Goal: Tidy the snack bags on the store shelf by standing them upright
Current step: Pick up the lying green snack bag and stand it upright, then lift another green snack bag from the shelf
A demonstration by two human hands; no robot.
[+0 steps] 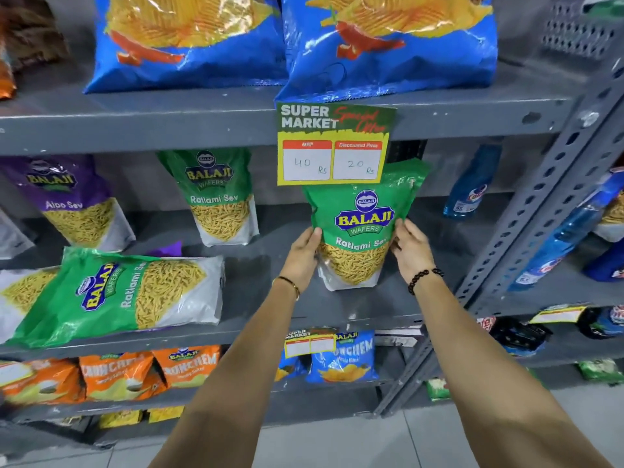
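A green Ratlami Sev bag (361,224) stands upright on the grey middle shelf (337,309), its base on the shelf board. My left hand (302,256) grips its left edge and my right hand (410,251) grips its right edge. Further left, a second green Ratlami Sev bag (121,292) lies flat on its side near the shelf's front edge, on top of another lying bag (20,292). Behind it, a green Ratlami Sev bag (219,197) and a purple Aloo Sev bag (74,201) stand upright against the back.
A price card (334,143) hangs from the upper shelf just above the held bag. Big blue chip bags (388,45) fill the top shelf. Blue cleaner bottles (472,184) stand to the right beside a perforated steel post (540,204). Orange and blue snack packs (344,359) sit below.
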